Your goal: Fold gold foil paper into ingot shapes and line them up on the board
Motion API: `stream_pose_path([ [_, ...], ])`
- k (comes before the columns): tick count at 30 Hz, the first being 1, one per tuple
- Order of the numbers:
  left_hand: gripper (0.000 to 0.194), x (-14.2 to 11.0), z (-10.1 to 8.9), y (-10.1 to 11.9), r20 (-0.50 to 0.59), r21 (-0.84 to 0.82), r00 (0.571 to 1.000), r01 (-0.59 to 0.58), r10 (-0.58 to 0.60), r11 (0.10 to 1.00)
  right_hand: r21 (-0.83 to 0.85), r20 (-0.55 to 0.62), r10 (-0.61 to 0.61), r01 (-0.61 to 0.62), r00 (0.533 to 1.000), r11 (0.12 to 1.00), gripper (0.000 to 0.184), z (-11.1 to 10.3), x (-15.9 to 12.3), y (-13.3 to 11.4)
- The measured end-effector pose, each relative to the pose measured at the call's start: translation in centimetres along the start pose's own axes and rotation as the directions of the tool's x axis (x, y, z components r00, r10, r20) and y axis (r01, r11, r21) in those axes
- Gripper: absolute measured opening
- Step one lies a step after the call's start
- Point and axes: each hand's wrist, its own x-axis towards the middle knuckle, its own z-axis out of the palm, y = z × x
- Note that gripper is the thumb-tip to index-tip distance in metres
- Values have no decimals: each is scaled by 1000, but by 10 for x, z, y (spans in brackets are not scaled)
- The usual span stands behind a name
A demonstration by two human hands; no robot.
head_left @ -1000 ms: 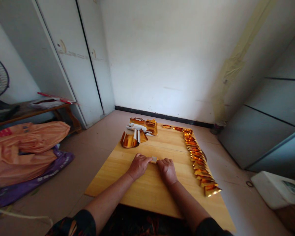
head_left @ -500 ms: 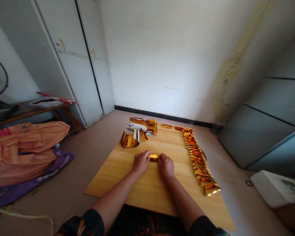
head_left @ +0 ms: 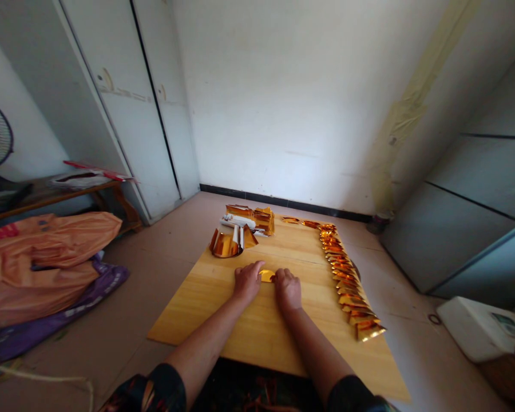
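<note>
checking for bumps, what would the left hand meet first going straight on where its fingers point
The left hand would first meet the shiny gold piece it touches, then probably the right hand, though depth is unclear.

"What's the board (head_left: 189,315) made of?"
"Wood, smooth, with a soft shine"
"And the gold piece (head_left: 266,277) in the middle?"
"Shiny like foil, same as the gold row (head_left: 347,286) on the right"
"Is the orange bundle (head_left: 64,243) on the left cloth?"
"It's thin and crinkly, but I can't tell if it's cloth or plastic"
</note>
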Motion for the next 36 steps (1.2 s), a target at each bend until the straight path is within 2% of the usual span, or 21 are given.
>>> stream_pose_path([
  [5, 41, 1, 3, -2, 2, 48, 1000, -2, 2, 999, -70, 38, -32, 34, 999, 997, 12, -3, -1, -1],
  [10, 25, 0, -4, -2, 73, 97, 995, -69, 62, 993, -94, 52, -59, 64, 997, 993, 14, -4, -1, 2],
  [13, 26, -1, -8, -3, 74, 131, 992, -115, 106, 985, -53, 56, -29, 32, 998, 998, 13, -6, -1, 7],
  [17, 28, 0, -8, -8, 43, 138, 993, -112, 107, 984, 72, 45, 26, -29, 999, 997, 13, -10, -1, 12],
  [20, 28, 1, -5, -10, 35, 136, 994, -109, 106, 985, 106, 58, -29, 23, 998, 994, 16, -10, 3, 10],
  [24, 29, 3, -4, -12, 52, 132, 990, -139, 133, 981, 57, 111, -109, 103, 988, 993, 20, -10, 12, 2],
  [30, 29, 8, -6, -17, 115, 156, 993, -57, 40, 986, 3, 223, 26, -27, 975, 1000, 23, -20, 19, -12],
  [36, 31, 10, -11, -21, 191, 151, 981, -55, 26, 987, -27, 154, 125, -123, 980, 992, 42, -23, 12, -27],
])
